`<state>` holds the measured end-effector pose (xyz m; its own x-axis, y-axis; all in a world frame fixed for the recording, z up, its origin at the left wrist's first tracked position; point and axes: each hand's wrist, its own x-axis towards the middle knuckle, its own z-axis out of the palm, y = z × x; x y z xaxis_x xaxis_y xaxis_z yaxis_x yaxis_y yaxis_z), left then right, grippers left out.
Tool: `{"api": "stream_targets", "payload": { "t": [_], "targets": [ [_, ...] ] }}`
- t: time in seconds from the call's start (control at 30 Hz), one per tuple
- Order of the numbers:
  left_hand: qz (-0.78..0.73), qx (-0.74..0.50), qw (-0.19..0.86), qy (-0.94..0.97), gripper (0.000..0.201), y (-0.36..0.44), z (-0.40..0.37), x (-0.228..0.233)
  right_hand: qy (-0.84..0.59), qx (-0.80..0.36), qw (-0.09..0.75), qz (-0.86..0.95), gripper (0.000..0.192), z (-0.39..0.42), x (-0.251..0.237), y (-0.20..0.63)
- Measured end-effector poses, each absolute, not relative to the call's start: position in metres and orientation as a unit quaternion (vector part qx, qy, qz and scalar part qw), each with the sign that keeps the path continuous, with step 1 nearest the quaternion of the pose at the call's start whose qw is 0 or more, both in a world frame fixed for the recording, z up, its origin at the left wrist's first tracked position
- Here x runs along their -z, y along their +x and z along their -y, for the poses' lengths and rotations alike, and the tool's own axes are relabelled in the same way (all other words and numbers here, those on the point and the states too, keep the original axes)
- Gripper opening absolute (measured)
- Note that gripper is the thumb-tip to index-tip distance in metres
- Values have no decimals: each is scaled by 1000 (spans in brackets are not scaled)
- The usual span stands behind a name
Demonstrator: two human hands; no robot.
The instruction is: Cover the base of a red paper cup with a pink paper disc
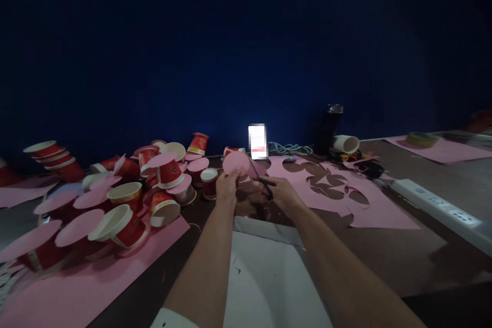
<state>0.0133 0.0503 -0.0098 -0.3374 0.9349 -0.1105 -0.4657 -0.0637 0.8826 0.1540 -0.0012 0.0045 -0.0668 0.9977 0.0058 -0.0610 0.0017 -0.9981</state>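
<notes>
Between the fingers of my left hand (pixel 228 185) is a pink paper circle (pixel 235 162), raised above the brown table. My right hand (pixel 282 193) is closed round the dark handles of a pair of scissors (pixel 254 166). The blades point up and left, close to the circle's right edge; I cannot tell whether they touch it. Some pink paper shows just behind the blades. To the right of my right hand lies a pink sheet (pixel 303 184) with several round holes cut in it. Nearest my left hand stands a small red paper cup (pixel 209 184).
Several red paper cups (pixel 169 174), many topped with pink circles, crowd the left side. A lit phone (pixel 257 142) stands ahead, beside a coiled cable (pixel 290 149). A dark bottle (pixel 328 130) and a power strip (pixel 438 207) are on the right. A blue wall (pixel 246 61) rises behind.
</notes>
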Motion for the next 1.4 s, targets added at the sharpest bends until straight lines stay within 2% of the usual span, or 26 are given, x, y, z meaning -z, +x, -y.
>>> {"api": "stream_targets", "payload": {
  "t": [0.2, 0.47, 0.7, 0.93, 1.4],
  "targets": [
    [-442, -687, 532, 224, 40, 14, -48, 4, -495, -502, 483, 518, 51, 1, -4, 154],
    [-412, -690, 546, 237, 43, 13, -43, 1, -495, -527, 513, 463, 52, 5, -12, 156],
    [-417, -658, 573, 255, 37, 9, -44, 5, -484, -548, 486, 479, 53, 6, -13, 160],
    [-431, -642, 563, 291, 34, 9, -44, 7, -455, -562, 496, 481, 57, 5, -10, 161],
    [-427, -630, 546, 350, 32, 12, -38, 2, -485, -535, 496, 482, 58, 6, -15, 161]
  ]
}}
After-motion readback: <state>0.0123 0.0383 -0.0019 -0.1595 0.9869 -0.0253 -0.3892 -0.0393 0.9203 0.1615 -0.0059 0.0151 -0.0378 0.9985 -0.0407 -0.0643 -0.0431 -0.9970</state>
